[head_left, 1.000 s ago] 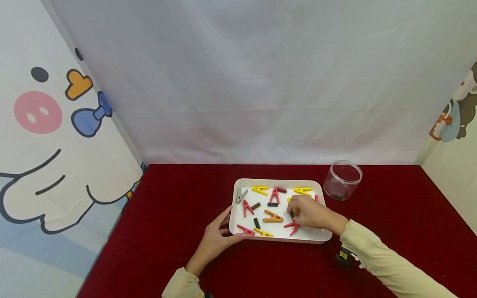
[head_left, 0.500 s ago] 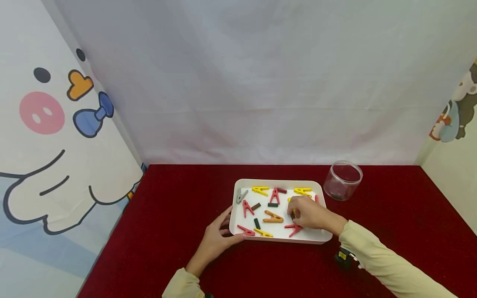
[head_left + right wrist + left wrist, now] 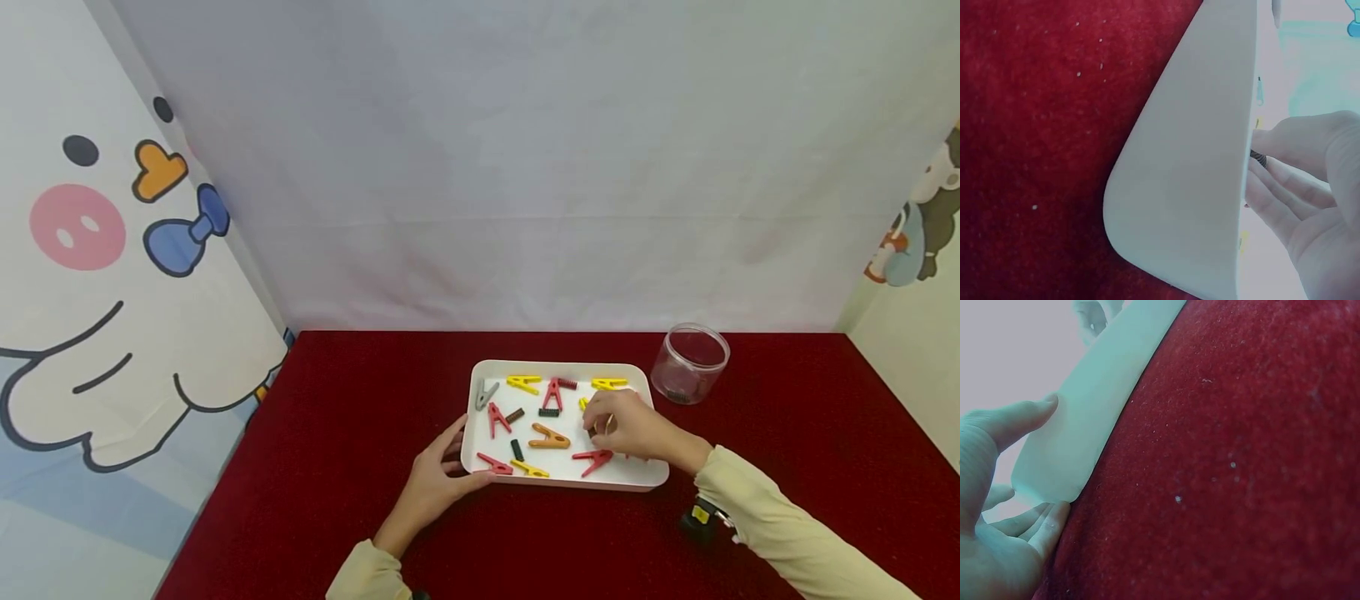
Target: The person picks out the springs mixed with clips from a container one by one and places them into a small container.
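Observation:
My left hand (image 3: 433, 485) holds the near left corner of a white tray (image 3: 570, 481), thumb along the near edge and fingers at the left side. In the tray's right half, my right hand (image 3: 628, 423) pinches a small dark coil spring (image 3: 1259, 157) between thumb and fingers; the fingers hide most of it. Just below this hand lies a red clip (image 3: 592, 461). An orange clip (image 3: 550, 437) is in the middle of the tray. A green-black spring (image 3: 517, 450) and a brown spring (image 3: 515, 415) lie further left.
Several more clips, including a grey clip (image 3: 486, 395) and a yellow clip (image 3: 523, 382), lie spread in the tray. Behind its right end stands a clear open jar (image 3: 690, 367), with a dark spring (image 3: 677, 397) at its bottom. Dark red cloth (image 3: 375, 400) covers the table.
My right hand has closed on the spring and shifted slightly up and right with it. The red clip beneath has turned a little. My left hand and the tray have stayed put.

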### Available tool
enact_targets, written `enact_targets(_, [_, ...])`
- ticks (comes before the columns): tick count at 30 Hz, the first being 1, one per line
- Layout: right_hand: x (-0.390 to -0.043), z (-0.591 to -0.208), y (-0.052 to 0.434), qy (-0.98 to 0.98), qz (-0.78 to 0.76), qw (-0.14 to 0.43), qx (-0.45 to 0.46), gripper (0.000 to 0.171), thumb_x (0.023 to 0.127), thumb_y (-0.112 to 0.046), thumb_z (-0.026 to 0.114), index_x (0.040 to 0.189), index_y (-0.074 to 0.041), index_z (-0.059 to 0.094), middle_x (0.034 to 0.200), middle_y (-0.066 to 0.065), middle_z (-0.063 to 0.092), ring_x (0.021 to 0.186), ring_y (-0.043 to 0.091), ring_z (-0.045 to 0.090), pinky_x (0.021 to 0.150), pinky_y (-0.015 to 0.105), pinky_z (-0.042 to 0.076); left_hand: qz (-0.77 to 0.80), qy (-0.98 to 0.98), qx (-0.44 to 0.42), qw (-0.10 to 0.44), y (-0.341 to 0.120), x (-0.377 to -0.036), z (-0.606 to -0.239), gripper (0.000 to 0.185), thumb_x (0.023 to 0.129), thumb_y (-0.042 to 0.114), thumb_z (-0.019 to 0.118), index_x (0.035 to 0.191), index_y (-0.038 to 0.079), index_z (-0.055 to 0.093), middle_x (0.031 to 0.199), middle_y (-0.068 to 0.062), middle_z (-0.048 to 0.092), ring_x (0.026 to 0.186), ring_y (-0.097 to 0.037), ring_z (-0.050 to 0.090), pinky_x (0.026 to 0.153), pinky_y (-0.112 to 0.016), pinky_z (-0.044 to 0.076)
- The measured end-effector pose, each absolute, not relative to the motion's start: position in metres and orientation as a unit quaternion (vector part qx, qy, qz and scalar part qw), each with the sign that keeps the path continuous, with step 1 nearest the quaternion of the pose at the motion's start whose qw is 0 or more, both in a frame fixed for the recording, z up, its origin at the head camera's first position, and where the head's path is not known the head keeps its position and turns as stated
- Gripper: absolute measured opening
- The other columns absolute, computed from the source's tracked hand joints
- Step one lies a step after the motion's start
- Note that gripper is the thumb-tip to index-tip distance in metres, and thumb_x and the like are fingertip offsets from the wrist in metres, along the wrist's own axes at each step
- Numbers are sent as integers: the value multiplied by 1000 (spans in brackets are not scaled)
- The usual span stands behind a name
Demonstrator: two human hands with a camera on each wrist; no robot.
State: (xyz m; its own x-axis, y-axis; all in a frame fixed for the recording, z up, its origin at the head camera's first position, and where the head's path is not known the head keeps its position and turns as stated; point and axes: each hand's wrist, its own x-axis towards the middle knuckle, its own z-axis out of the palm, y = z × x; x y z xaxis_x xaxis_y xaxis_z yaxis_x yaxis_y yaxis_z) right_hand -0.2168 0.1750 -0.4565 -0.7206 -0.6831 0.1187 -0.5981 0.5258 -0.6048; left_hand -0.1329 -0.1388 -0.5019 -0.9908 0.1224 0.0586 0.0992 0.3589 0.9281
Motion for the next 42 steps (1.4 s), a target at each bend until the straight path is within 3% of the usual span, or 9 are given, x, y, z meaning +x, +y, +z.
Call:
enact_targets(17, [-211,-450,182,845,-395,63,-354,12,75,4,74,86,0,72,94,11,66,79,18,61,66,28,55,565,822,71,16,-139,-134,-501,93,70,31,85,147,15,35,129,-10,54,116,-22,51,86,-32,50])
enact_targets(23, [-209,-447,184,850,-404,65,-333,12,76,1,75,88,0,73,96,8,67,90,21,61,70,28,55,567,821,71,15,-139,-133,-501,92,71,30,85,147,15,35,129,-11,54,116,-23,51,86,-33,50])
enact_targets(42, [-207,-446,196,847,-436,55,-300,14,77,-4,76,92,-4,74,102,6,67,95,19,61,74,28,54,566,821,67,13,-138,-133,-501,92,71,30,85,147,16,35,130,-10,53,116,-22,51,85,-31,50])
